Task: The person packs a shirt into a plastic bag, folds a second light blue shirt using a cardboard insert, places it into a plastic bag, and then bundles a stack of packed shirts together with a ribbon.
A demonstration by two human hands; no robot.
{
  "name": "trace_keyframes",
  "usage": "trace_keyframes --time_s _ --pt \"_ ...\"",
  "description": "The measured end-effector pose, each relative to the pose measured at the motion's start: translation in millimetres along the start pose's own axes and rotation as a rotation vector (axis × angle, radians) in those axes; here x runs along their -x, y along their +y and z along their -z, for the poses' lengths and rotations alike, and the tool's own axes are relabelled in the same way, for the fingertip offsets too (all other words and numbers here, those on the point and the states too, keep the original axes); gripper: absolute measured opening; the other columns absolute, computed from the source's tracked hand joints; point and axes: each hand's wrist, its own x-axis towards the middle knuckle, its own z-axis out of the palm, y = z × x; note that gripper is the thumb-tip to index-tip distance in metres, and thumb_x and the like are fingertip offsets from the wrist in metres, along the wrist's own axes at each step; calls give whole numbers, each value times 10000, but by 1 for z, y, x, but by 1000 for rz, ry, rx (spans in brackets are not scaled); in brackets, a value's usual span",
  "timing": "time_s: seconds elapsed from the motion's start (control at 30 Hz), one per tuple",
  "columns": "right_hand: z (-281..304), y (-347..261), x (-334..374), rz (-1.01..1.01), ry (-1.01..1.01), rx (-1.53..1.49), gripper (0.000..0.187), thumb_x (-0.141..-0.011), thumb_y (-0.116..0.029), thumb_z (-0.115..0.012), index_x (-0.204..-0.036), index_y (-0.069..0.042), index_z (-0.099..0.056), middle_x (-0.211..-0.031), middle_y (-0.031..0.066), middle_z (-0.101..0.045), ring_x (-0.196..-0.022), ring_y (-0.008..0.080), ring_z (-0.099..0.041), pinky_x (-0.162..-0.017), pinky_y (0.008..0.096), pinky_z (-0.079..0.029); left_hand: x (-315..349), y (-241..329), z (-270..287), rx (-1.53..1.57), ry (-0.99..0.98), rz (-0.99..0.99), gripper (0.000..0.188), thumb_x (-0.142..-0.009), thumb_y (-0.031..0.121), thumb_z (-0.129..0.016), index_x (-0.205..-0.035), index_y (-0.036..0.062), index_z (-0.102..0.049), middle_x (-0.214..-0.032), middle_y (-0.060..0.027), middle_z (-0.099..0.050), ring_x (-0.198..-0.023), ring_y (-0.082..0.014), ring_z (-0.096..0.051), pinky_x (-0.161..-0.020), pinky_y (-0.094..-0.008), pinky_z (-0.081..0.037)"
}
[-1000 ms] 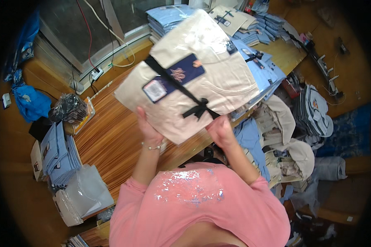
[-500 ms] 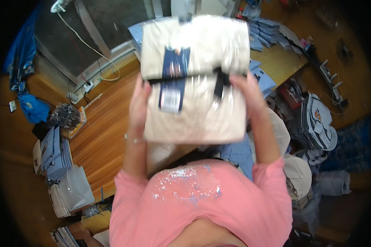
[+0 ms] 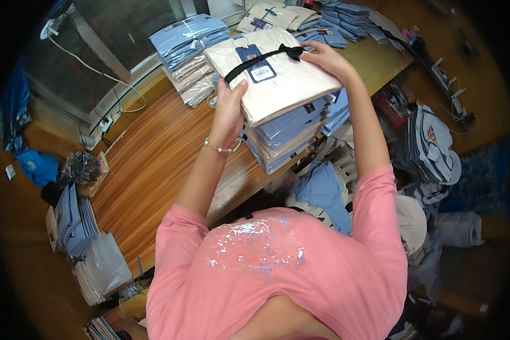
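Both my hands hold a folded cream garment by its sides. A black ribbon with a bow crosses it, and a dark blue tag with a white label lies under the ribbon. My left hand grips the near left side, thumb on top and fingers mostly hidden. On the right edge, close to the bow, my right hand is closed around the garment. Directly beneath is a stack of blue and cream folded garments in clear plastic; whether the held garment rests fully on it, I cannot tell.
Bagged blue garments top a pile by the window. More blue folded garments lie at the far right of the wooden table. Striped garments and white caps are stacked on the right. A white cable hangs at the left.
The cream garment has gone from upright in front of me to lying nearly flat, farther away over the stack. Both hands moved with it and still hold it.
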Motion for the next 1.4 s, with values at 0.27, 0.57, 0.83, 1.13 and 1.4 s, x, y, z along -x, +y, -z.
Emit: trace_keyframes --time_s 0.27,0.57,0.83,1.13,1.4 --pt "-12 38 5 -216 -41 136 737 -840 -529 -553 -1390 -70 -379 -1380 177 -424 -1225 258 -451 -999 318 -352 13 -35 32 -312 13 92 912 -836 364 -631 -1431 -34 -66 -1461 -216 -134 -1348 -293 -185 -1090 -364 -179" --pt "-23 65 3 -202 -98 40 743 -825 -618 -516 -1226 6 -532 -1158 141 -573 -1015 193 -549 -893 286 -413 29 -45 21 -324 -95 52 783 -877 237 -611 -1437 13 -111 -1446 -140 -211 -1313 -233 -254 -1097 -355 -187" --pt "24 67 65 262 522 179 481 -914 -376 -520 -1223 -8 -510 -1198 182 -555 -1109 232 -516 -978 315 -369 67 -19 28 -361 121 -327 823 -889 353 -538 -1450 33 -28 -1506 -181 -83 -1377 -295 -163 -1123 -445 -110" --pt "-3 296 288 -691 611 -318 450 -903 -478 -490 -1153 -108 -551 -953 5 -623 -876 120 -577 -750 282 -448 103 -110 -50 -603 -1157 -534 552 -795 231 -638 -1262 53 -403 -1085 -173 -567 -920 -314 -586 -845 -424 -446" --pt "-219 592 385 -1454 358 -840 354 -818 -299 -616 -1104 -91 -594 -922 69 -650 -808 180 -613 -678 374 -476 151 -319 -60 -1519 -1717 816 606 -854 369 -577 -1348 68 -396 -1310 -184 -469 -1170 -366 -469 -962 -472 -381"
